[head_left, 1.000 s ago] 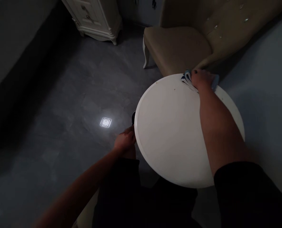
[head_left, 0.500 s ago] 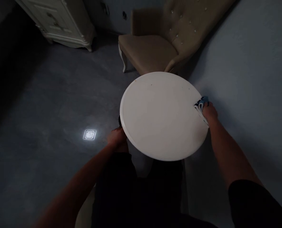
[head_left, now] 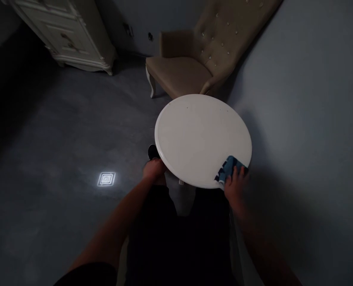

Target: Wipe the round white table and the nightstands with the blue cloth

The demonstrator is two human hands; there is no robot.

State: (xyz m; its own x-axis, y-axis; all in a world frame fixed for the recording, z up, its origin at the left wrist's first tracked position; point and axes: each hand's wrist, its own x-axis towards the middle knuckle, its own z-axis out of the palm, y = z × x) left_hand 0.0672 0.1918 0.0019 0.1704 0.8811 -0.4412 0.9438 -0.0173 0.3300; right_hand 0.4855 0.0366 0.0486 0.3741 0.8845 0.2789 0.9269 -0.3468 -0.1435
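Observation:
A round white table [head_left: 200, 139] stands in front of my knees, with a few small dark specks near its far edge. My right hand [head_left: 236, 186] presses a folded blue cloth [head_left: 231, 167] with dark and white marks onto the near right edge of the tabletop. The fingers lie over the cloth. At the table's near left rim, my left hand [head_left: 154, 169] is closed around the edge, its fingertips hidden under the top.
Beyond the table is a tan tufted armchair [head_left: 179, 73]. A pale cabinet [head_left: 72, 39] stands at the back left. The grey wall [head_left: 307, 99] runs close along the right. A square light patch [head_left: 106, 179] shows on the floor.
My right hand has moved the cloth from the table's far right edge toward me, to the near right edge. My left hand stays at the left rim.

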